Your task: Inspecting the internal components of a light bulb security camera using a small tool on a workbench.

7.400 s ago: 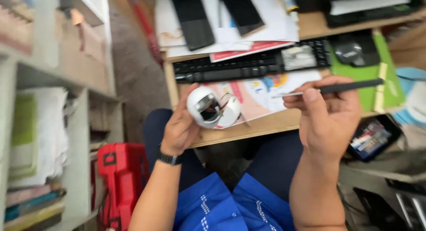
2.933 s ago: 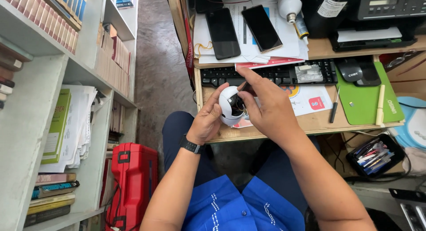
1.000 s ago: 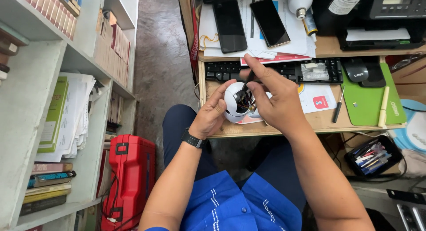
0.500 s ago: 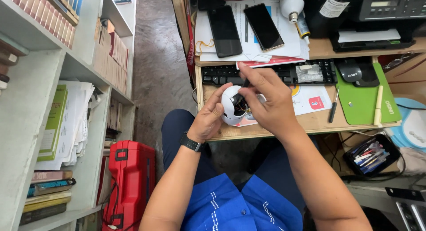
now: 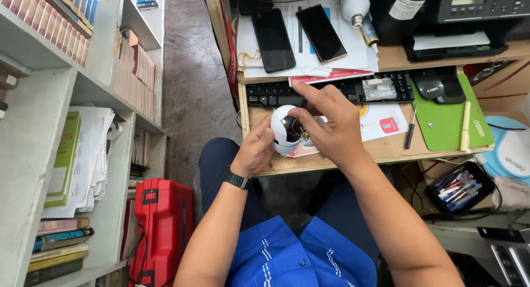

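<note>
Since half a second ago, right hand (image 5: 331, 129) has barely shifted, fingers curled into the white round shell (image 5: 282, 129), probably pinching its wires. Left hand (image 5: 256, 152) cups the shell over the desk edge (image 5: 386, 154). Likely light, smooth, fragile inside; hold by rim.

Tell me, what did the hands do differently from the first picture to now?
The right hand let go of the black screwdriver, which now lies on the desk, and moved over to the white ball-shaped gadget, fingers at its open side. The left hand kept holding the gadget the whole time. The keyboard and the two phones stayed put.
</note>
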